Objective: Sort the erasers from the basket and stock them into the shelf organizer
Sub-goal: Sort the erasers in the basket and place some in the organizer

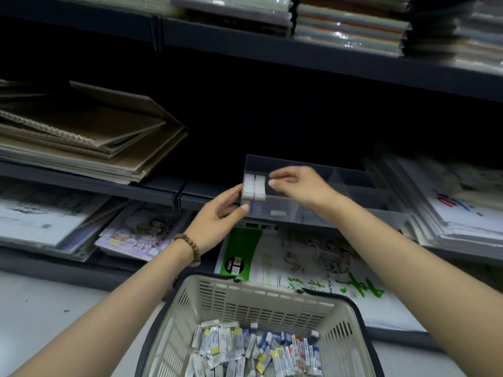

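At the left end of the shelf organizer (353,174), a person stocks white erasers (254,187), which stand in a tight block inside its leftmost compartment. Just outside that front left corner, the left hand (217,219) steadies the organizer, thumb on the front wall and fingers round the side. Above the organizer, beside the block, the right hand (299,185) hovers palm down, its fingers loosely bent with nothing visible between thumb and forefinger. Below the organizer, the basket (258,291) holds a heap of mixed sleeved erasers (253,352). The next move likely calls for reaching down to pick out matching ones.
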`<act>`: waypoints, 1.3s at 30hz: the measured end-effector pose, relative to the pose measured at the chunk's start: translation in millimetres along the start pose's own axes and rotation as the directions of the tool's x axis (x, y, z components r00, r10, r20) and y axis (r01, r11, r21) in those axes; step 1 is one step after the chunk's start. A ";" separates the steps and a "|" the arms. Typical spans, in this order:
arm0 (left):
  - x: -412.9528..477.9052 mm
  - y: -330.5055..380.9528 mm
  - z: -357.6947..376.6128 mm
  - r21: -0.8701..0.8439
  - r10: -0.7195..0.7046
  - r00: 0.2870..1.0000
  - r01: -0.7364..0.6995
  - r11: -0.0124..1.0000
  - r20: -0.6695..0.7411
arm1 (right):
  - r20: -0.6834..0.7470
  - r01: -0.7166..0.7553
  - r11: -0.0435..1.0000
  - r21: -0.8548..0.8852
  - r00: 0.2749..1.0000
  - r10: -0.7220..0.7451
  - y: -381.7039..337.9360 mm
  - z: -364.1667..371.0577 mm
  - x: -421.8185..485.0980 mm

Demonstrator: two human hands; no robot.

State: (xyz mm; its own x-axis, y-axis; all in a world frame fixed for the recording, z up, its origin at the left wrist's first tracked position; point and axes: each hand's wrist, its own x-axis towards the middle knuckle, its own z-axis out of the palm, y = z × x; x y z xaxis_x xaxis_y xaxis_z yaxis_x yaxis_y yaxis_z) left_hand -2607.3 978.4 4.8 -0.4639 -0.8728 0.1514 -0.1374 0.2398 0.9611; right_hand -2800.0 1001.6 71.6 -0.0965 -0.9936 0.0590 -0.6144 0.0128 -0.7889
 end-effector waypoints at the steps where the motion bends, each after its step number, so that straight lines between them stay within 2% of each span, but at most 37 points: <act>1: -8.4 -1.1 -0.6 0.017 0.007 1.000 -0.007 1.000 -0.027 | -0.052 0.059 0.997 0.050 0.997 -0.056 4.7 -2.1 -14.6; 2: -18.7 -3.2 -0.8 0.031 0.014 0.998 -0.012 0.999 -0.053 | -0.099 0.092 0.990 0.109 0.992 -0.081 12.6 -3.7 -30.6; 4: -41.7 -12.5 3.4 0.055 0.015 0.998 -0.012 0.998 -0.057 | -0.174 0.074 0.965 0.250 0.984 -0.031 37.5 -2.1 -62.2; 6: -63.6 -31.2 13.6 0.099 -0.042 0.999 0.041 0.994 0.006 | -0.196 -0.027 0.941 0.338 0.976 0.099 73.4 9.7 -88.3; 8: -78.8 -56.7 27.5 0.151 -0.148 0.986 0.136 0.979 0.076 | -0.098 -0.214 0.904 0.369 0.959 0.267 114.2 31.1 -108.6; 11: -91.8 -101.5 53.7 0.234 -0.358 0.922 0.318 0.919 0.151 | 0.110 -0.515 0.817 0.259 0.856 0.505 176.7 71.1 -131.9; 14: -101.6 -151.8 83.0 0.320 -0.551 0.825 0.491 0.810 0.130 | 0.200 -0.685 0.691 0.231 0.729 0.655 227.9 109.0 -149.1; 17: -109.9 -196.5 108.5 0.250 -0.694 0.714 0.658 0.710 0.095 | 0.228 -0.765 0.612 0.200 0.644 0.730 265.9 140.6 -154.4; 20: -111.9 -227.3 124.1 0.177 -0.770 0.632 0.750 0.637 0.089 | 0.283 -0.759 0.647 0.068 0.637 0.717 289.5 169.1 -142.8; 26: -100.1 -273.6 141.4 0.242 -0.732 0.675 0.698 0.674 0.090 | 0.348 -0.762 0.648 0.026 0.614 0.708 319.6 215.8 -111.6; 30: -91.0 -298.7 148.7 0.359 -0.681 0.723 0.609 0.708 0.116 | 0.225 -0.784 0.619 0.048 0.612 0.758 331.3 237.4 -103.6; 32: -87.2 -308.5 153.8 0.418 -0.658 0.743 0.563 0.713 0.121 | 0.212 -0.793 0.609 0.013 0.597 0.773 330.0 249.2 -103.4; 34: -84.0 -316.1 158.0 0.525 -0.649 0.748 0.500 0.689 0.138 | 0.221 -0.780 0.621 -0.073 0.595 0.773 327.9 258.7 -106.1; 36: -81.3 -320.8 160.1 0.647 -0.648 0.748 0.425 0.633 0.144 | 0.180 -0.753 0.646 -0.125 0.623 0.761 325.5 261.4 -109.5; 39: -76.0 -322.4 160.9 0.685 -0.683 0.720 0.435 0.584 0.125 | 0.169 -0.762 0.641 -0.093 0.622 0.765 325.3 258.5 -111.8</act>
State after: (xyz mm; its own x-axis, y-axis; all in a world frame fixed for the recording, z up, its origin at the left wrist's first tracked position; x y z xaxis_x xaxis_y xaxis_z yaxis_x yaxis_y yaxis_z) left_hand -2668.5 1035.8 -353.7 -0.3494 -0.7388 -0.5763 -0.8817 0.0511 0.4690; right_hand -2786.7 1087.7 -349.7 -0.3972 -0.6271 -0.6701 -0.3926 0.7761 -0.4935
